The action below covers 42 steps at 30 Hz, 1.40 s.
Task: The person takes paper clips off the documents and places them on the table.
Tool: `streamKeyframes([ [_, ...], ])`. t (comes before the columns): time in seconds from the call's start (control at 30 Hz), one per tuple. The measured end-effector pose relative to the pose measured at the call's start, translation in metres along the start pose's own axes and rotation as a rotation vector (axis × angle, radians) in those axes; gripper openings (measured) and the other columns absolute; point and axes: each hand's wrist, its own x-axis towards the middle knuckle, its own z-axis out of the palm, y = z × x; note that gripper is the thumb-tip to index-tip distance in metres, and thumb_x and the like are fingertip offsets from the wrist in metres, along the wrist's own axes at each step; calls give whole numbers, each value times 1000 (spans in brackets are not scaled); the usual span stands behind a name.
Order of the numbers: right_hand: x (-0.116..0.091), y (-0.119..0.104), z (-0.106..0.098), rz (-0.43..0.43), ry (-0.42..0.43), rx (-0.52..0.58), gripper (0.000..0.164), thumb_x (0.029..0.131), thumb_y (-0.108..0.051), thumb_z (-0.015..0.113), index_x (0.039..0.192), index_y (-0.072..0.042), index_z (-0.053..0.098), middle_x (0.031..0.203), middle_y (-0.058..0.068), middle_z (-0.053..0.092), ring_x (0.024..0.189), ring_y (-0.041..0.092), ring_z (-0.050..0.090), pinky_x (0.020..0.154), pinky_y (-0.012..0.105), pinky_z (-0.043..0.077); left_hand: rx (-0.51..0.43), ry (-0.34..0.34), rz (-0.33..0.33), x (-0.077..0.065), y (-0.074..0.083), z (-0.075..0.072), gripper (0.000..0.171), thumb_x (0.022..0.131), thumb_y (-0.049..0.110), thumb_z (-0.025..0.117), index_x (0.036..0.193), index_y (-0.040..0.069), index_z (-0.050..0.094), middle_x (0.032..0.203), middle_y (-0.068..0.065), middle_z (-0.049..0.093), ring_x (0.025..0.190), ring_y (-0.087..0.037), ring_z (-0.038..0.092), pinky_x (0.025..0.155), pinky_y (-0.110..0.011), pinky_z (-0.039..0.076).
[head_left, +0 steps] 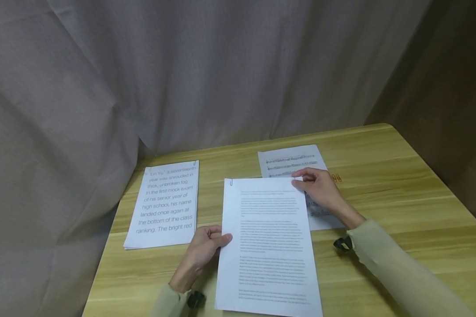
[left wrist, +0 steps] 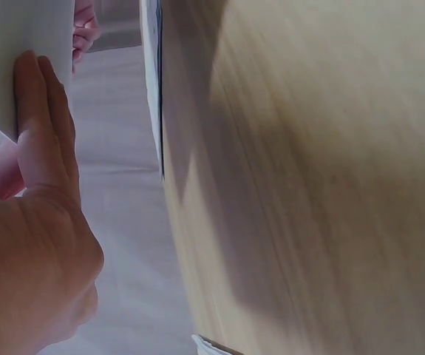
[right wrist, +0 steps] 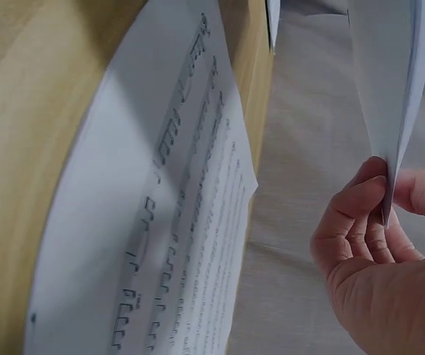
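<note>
A clipped stack of printed sheets [head_left: 269, 246] is held up above the table, facing me, with a paper clip [head_left: 231, 182] at its top left corner. My left hand [head_left: 201, 246] grips its left edge, thumb on the front; in the left wrist view, straight fingers [left wrist: 35, 103] lie along the back. At the top right corner, my right hand [head_left: 321, 187] pinches the sheets between thumb and fingers, and the right wrist view shows the corner [right wrist: 388, 200] between them. Behind the stack, partly hidden, lies sheet music [head_left: 289, 154] on the table.
On the left of the wooden table [head_left: 388, 189] lies another stack of large-print sheets [head_left: 166, 207], with a clip at its top right. Several orange paper clips [head_left: 336, 178] lie beside the sheet music. A grey curtain [head_left: 222, 75] hangs behind the table's far edge.
</note>
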Motion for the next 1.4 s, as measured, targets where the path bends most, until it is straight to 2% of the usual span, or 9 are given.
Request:
streamKeyframes([
  [0.23, -2, 7, -2, 20, 16, 5, 31, 104, -16, 73, 129, 3, 72, 95, 11, 79, 76, 10, 66, 69, 22, 52, 23, 7, 2, 0, -1, 1, 29, 102, 8, 72, 125, -10, 72, 105, -21, 85, 86, -18, 84, 76, -25, 65],
  [0.4, -2, 11, -5, 40, 33, -6, 30, 105, -19, 71, 130, 0, 71, 100, 10, 80, 81, 9, 68, 75, 23, 55, 18, -10, 7, 2, -2, 2, 29, 102, 7, 72, 125, -11, 71, 106, -21, 85, 86, -17, 83, 76, -26, 65],
  [0.53, -1, 16, -8, 35, 45, 30, 32, 106, -17, 70, 131, 3, 69, 97, 3, 80, 79, 6, 69, 76, 25, 60, 22, -8, 15, 1, -2, 4, 28, 101, 6, 73, 124, -11, 72, 101, -20, 85, 82, -15, 81, 74, -25, 63],
  [0.7, 1, 22, -17, 19, 70, 77, 33, 108, -15, 69, 133, 7, 65, 97, 4, 81, 76, 4, 72, 74, 23, 64, 20, 11, 16, 2, -2, 5, 27, 100, 4, 74, 122, -12, 71, 97, -17, 85, 78, -12, 79, 72, -23, 61],
  [0.83, 2, 28, -27, 38, 80, 64, 34, 108, -15, 68, 135, 5, 64, 98, 2, 81, 78, 6, 75, 75, 21, 64, 23, 35, 10, 3, -3, 4, 26, 100, 4, 74, 121, -11, 72, 95, -15, 85, 77, -12, 78, 71, -24, 62],
  [1.1, 6, 53, -57, 53, 121, 36, 37, 107, -12, 69, 138, 7, 62, 83, -21, 74, 75, -1, 72, 71, 19, 63, 38, 75, -1, 3, -3, -1, 26, 99, 4, 75, 122, -9, 74, 89, -8, 83, 74, -10, 74, 65, -21, 54],
  [1.17, 8, 62, -67, 51, 127, 15, 37, 107, -13, 68, 138, 8, 62, 82, -23, 73, 74, -2, 71, 70, 18, 62, 36, 84, -5, 3, -2, -2, 26, 99, 4, 75, 122, -8, 74, 86, -6, 83, 73, -9, 72, 63, -20, 51],
  [1.4, 15, 93, -98, 44, 128, 3, 34, 109, -5, 63, 137, 13, 58, 82, -22, 76, 70, 0, 73, 68, 21, 64, 38, 103, -9, 3, -1, -1, 25, 99, 4, 75, 121, -8, 74, 88, -9, 84, 74, -10, 75, 64, -20, 54],
])
